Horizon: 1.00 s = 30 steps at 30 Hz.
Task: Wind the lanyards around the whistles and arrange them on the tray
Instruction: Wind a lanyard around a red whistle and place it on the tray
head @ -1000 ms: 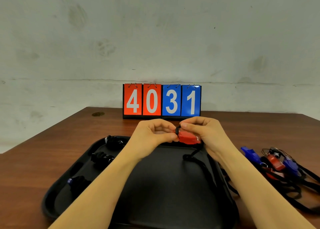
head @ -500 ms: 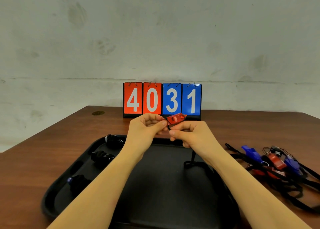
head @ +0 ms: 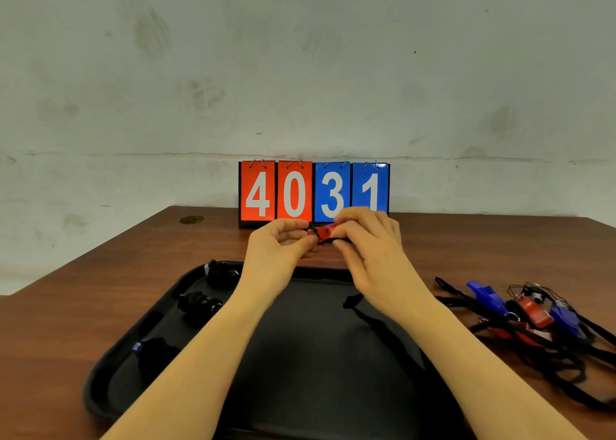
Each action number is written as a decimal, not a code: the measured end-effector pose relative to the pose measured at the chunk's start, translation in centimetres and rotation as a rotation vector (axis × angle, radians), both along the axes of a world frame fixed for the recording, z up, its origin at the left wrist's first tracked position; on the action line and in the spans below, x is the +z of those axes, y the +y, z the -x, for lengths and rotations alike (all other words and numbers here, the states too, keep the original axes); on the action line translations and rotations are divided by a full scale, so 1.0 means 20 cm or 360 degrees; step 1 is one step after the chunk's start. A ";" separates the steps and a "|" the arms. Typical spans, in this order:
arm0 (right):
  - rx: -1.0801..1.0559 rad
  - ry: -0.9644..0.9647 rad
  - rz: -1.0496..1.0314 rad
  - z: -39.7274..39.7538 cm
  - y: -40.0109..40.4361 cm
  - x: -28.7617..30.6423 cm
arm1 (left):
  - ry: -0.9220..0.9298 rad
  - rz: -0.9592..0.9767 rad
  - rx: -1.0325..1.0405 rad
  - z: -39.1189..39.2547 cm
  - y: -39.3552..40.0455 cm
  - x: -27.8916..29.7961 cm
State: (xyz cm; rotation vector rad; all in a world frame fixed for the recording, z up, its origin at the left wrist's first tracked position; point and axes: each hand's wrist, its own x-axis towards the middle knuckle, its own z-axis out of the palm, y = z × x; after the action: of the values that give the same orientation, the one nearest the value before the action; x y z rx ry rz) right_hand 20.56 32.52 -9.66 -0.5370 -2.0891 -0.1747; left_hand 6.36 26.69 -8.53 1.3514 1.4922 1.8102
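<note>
Hands: two, raised together over the tray's far edge, in front of the scoreboard.
Left hand (head: 283, 249): thumb and fingers curled, pinching the left end of the red whistle (head: 325, 231).
Right hand (head: 370, 239): fingers curled over the whistle's right end, pinching it together with the black lanyard (head: 373, 319).
Lanyard: one turn crosses the whistle; the rest hangs behind the right wrist onto the tray floor.
Tray (head: 100, 379): one, black, at the table's near edge.
Wound whistles: three black bundles in a column along the tray's left edge, far (head: 221, 271), middle (head: 198, 303), near (head: 155, 356); a bit of blue shows on the near one.
Loose pile (head: 533, 319): near the table's right edge, just beside the tray; two blue whistles and at least two red ones in tangled black lanyards, exact count unclear.
Scoreboard (head: 313, 193): one, at the table's far edge, four cards reading 4 0 3 1, two red, two blue.
Change: half a second ago the whistle stood above the fingertips; now it lies level between both hands, and the right hand has risen over it.
</note>
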 end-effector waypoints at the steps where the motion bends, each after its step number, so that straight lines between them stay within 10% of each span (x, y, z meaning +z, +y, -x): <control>1: -0.0032 0.0040 -0.0059 0.00 0.01 0.00 | 0.0032 0.0002 -0.0003 0.00 0.00 0.00; 11: -0.0146 -0.0020 0.0060 -0.03 0.02 0.02 | 0.0626 0.0086 -0.0016 -0.01 -0.01 0.00; 30: -0.0080 -0.0233 0.0144 -0.09 0.04 0.06 | 0.0718 0.0186 -0.0079 -0.02 -0.03 -0.01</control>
State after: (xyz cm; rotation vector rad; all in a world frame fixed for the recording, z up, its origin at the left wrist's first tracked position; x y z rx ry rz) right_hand 22.43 33.33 -8.44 -0.6488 -2.2353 -0.1528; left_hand 6.79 26.19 -8.63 1.8002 1.7327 1.4202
